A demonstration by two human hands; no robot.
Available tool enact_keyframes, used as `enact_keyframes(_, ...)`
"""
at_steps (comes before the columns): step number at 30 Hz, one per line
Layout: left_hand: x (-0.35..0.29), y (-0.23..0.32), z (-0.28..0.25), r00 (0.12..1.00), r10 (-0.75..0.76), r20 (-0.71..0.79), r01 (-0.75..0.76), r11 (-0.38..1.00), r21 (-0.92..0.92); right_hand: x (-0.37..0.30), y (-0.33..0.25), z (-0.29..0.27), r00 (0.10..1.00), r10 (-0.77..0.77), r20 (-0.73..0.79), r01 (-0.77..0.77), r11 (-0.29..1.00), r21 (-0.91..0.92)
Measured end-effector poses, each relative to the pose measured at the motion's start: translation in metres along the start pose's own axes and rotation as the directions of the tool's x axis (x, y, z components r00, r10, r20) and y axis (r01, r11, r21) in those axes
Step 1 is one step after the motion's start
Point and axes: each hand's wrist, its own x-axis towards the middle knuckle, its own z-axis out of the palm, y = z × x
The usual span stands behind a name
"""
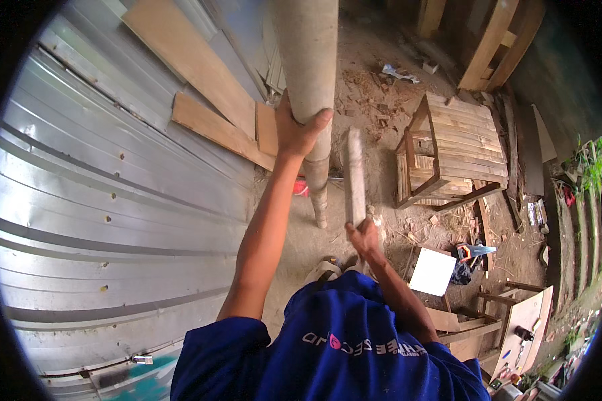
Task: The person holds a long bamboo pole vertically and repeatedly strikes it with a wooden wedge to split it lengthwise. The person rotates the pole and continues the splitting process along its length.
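A thick, pale bamboo pole (pixel 308 63) stands upright in front of me, its lower end near the ground. My left hand (pixel 299 130) is wrapped around it, thumb across the near side. Just to the right, my right hand (pixel 363 238) grips the lower end of a wooden batten (pixel 355 174), which points up and away from me. The batten is slightly blurred and apart from the pole. Below my hands, my feet show in part on the dirt ground.
A corrugated metal wall (pixel 107 200) runs along the left, with wooden boards (pixel 221 130) leaning there. Right of me stand a slatted wooden stool (pixel 465 140), a white panel (pixel 431 271), a handsaw (pixel 473 251) and a worktable (pixel 525 321) with tools. Wood scraps litter the ground.
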Motion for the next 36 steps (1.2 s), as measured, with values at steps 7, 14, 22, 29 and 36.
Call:
enact_keyframes(7,0.022,-0.010,-0.022,0.994,-0.092,-0.057,0.091,0.996,-0.016,0.031,-0.002,-0.034,0.845,-0.501,-0.190,0.534,0.760,0.370)
enact_keyframes(14,0.072,0.021,-0.050,0.899,-0.384,0.210,0.339,0.914,0.221,-0.016,0.035,-0.036,0.890,-0.305,0.338,0.356,0.929,-0.098)
enact_keyframes(22,0.081,0.041,-0.054,0.859,-0.441,0.259,0.201,0.757,0.622,0.041,-0.031,0.013,0.687,-0.668,0.284,0.704,0.710,-0.032)
enact_keyframes(29,0.070,0.047,-0.062,0.904,-0.398,0.153,0.195,0.705,0.682,0.053,-0.043,0.024,0.731,-0.573,0.371,0.614,0.790,0.010)
enact_keyframes(36,0.066,0.059,-0.060,0.889,-0.418,0.188,0.161,0.668,0.726,0.053,-0.057,0.035,0.810,-0.275,0.519,0.476,0.824,-0.308)
